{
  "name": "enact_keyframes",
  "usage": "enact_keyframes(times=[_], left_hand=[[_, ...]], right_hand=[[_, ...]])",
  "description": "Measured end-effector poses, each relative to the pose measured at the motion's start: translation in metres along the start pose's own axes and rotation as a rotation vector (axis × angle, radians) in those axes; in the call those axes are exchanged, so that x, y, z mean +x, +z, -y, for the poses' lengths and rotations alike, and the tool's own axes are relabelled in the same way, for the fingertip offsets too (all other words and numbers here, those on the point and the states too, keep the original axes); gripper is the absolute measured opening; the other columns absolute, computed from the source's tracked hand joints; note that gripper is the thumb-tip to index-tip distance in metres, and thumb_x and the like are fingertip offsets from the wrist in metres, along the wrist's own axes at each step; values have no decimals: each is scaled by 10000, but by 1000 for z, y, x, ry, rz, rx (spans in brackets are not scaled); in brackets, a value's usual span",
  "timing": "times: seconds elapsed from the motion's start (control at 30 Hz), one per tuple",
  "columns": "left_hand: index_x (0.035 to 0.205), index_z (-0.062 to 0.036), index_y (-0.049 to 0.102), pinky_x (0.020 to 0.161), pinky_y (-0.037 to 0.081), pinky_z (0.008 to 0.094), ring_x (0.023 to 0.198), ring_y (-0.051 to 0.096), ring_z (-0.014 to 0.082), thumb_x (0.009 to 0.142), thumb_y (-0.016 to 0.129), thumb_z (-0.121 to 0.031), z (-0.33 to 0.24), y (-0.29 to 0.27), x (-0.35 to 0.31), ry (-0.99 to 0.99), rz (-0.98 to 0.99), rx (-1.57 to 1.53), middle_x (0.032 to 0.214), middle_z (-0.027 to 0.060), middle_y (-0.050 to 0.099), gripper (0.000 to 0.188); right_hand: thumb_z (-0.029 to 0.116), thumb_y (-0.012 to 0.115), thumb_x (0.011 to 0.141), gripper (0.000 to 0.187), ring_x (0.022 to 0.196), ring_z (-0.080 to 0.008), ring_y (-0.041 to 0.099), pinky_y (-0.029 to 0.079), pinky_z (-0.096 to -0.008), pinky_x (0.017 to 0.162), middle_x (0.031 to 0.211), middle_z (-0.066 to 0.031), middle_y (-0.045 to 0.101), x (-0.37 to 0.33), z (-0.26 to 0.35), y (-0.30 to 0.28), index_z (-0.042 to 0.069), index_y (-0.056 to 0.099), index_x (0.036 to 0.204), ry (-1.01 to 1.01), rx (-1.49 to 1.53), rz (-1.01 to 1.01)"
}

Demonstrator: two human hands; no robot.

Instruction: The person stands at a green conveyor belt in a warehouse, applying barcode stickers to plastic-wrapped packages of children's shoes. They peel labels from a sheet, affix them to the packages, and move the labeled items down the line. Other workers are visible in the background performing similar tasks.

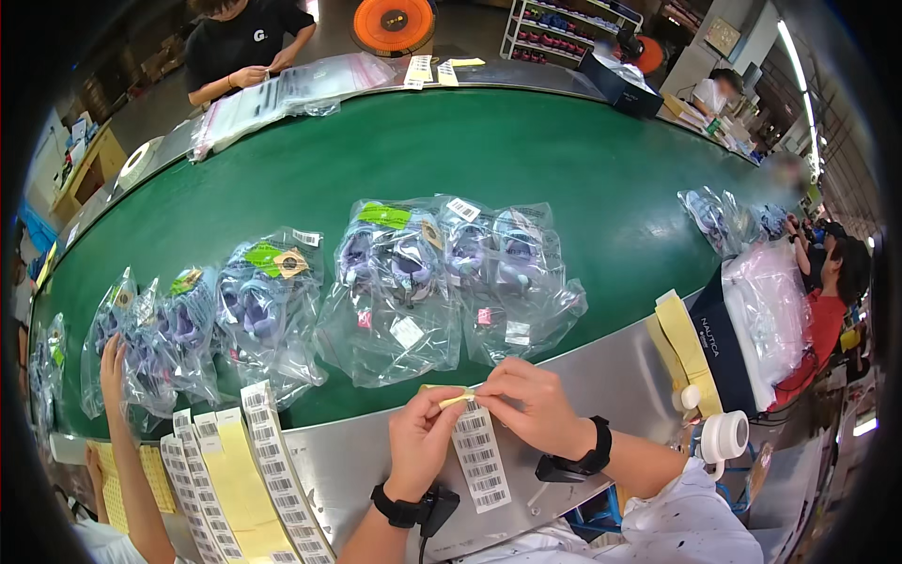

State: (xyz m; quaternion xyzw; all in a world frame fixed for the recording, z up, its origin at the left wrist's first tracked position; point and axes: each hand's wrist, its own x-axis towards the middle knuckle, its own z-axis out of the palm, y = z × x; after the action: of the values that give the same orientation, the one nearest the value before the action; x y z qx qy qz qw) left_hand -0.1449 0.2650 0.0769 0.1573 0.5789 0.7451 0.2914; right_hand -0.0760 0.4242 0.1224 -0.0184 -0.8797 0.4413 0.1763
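Between both hands is a strip of white barcode labels [481,461], its top edge folded over to a yellow backing. My left hand [420,446] pinches the left end of that fold. On the right end, my right hand [537,406] closes its thumb and fingers. The rest of the strip hangs down over the steel table edge [357,451]. Just beyond my hands, a transparent bag of light blue and purple shoes [512,254] lies on the green belt [564,160]. Beside it is another bagged pair [390,268] with a green sticker.
More bagged shoes [258,301] lie to the left, near a co-worker's reaching arm [136,470]. Several label strips [272,451] rest on the left table edge. A dark box [719,329] holding plastic bags and a white cup [723,437] stand at right. Across the belt, a person [249,47] handles plastic bags [291,94].
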Motion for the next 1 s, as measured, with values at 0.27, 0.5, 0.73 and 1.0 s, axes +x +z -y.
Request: enact_keyframes(times=[0.27,0.5,0.73,1.0], left_hand=[[1007,29,624,658,471,180,763,604,48,865,611,10,5,5,-1,42,-45,109,867,47,676,143],[1277,36,393,841,499,245,1018,607,161,853,585,59,2,9,7,-128,167,-79,1176,159,584,466],[1254,41,423,821,501,249,983,615,163,860,587,38,12,9,14,-109,77,-21,1128,153,600,427],[1221,40,462,788,490,218,949,615,135,861,599,22,22,24,20,-121,65,-37,1051,130,625,386]], right_hand=[[23,685,750,69,710,-238,572,449,-321,638,769,-86,594,4,-9,-9,13,652,810,76,127,62],[48,666,715,73,778,-276,559,442,-372,691,816,-95,570,-3,8,-19,38,613,765,-341,-378,107],[50,606,833,249,949,-162,561,461,-306,811,1061,-97,565,63,-18,-98,54,571,1080,-6,465,-590],[18,645,792,796,721,-190,624,542,-328,610,890,-116,603,105,-215,-124,135,191,1434,704,834,-470]])
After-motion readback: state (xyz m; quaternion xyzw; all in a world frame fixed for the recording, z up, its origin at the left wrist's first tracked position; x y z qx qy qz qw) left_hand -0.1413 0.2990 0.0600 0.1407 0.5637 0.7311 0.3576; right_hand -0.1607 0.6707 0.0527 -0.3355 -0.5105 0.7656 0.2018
